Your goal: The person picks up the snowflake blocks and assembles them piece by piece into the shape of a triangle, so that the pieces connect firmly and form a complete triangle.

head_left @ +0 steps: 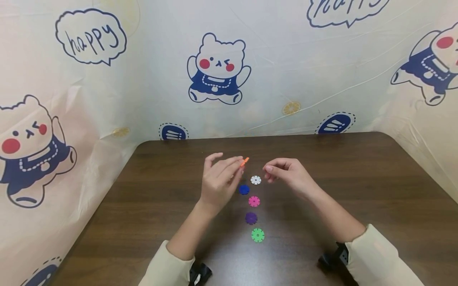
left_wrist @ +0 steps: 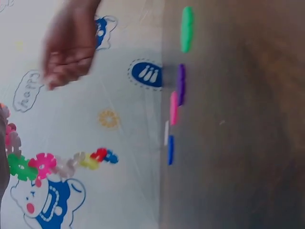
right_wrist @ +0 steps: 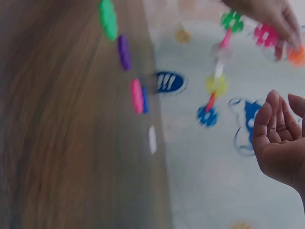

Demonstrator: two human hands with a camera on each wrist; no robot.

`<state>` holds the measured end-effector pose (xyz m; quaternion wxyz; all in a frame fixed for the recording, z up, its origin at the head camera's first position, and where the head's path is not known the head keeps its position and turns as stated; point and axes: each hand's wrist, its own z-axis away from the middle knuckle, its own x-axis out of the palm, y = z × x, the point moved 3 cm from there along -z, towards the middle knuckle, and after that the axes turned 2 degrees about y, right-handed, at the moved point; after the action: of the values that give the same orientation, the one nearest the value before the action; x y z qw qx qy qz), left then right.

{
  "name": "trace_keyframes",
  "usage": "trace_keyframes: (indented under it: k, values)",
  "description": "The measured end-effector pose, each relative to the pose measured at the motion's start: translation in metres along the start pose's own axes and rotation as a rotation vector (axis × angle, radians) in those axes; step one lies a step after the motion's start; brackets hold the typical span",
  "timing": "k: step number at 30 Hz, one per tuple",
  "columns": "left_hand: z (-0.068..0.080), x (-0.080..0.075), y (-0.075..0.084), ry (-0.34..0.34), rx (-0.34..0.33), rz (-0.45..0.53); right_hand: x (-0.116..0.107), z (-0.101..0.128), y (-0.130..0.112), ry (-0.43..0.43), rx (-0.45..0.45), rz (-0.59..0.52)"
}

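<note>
My left hand (head_left: 220, 180) pinches an orange notched plastic disc (head_left: 245, 161) between thumb and fingertips, above the table. This disc belongs to a chain of interlocked snowflake discs (left_wrist: 44, 165) in several colours, ending in a blue disc (right_wrist: 208, 116). From the head view, most of the chain is hidden behind the left hand. A short way to the right, my right hand (head_left: 288, 172) hovers with fingers loosely bent and nothing in them; its thumb stands apart in the right wrist view.
Loose discs lie in a rough column on the brown table (head_left: 143, 210): white (head_left: 255, 180), blue (head_left: 244, 190), pink (head_left: 254, 201), purple (head_left: 251, 218) and green (head_left: 257, 235). Behind the table hangs a printed cloth (head_left: 157, 79).
</note>
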<state>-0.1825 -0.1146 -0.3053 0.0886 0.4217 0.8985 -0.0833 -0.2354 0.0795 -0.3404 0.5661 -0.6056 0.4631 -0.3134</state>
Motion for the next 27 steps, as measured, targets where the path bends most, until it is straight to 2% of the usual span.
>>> trace_keyframes:
  k: [4,7,10,13,20,27]
  values:
    - [-0.004,-0.008,-0.008,0.084,-0.109,0.069,-0.009,-0.016,0.02,-0.026,0.117,0.1]
    - [-0.006,-0.014,-0.014,0.12,-0.19,0.106,-0.014,-0.029,0.036,-0.087,0.185,0.204]
    - [-0.006,-0.017,-0.018,0.143,-0.27,0.131,-0.016,-0.043,0.049,-0.142,0.22,0.333]
    - [-0.003,-0.02,-0.023,0.161,-0.326,0.138,-0.014,-0.056,0.061,-0.189,0.212,0.459]
    - [0.002,-0.021,-0.028,0.159,-0.386,0.138,-0.002,-0.072,0.076,-0.234,0.169,0.67]
    - [0.003,-0.022,-0.031,0.136,-0.417,0.124,0.004,-0.074,0.079,-0.233,0.167,0.715]
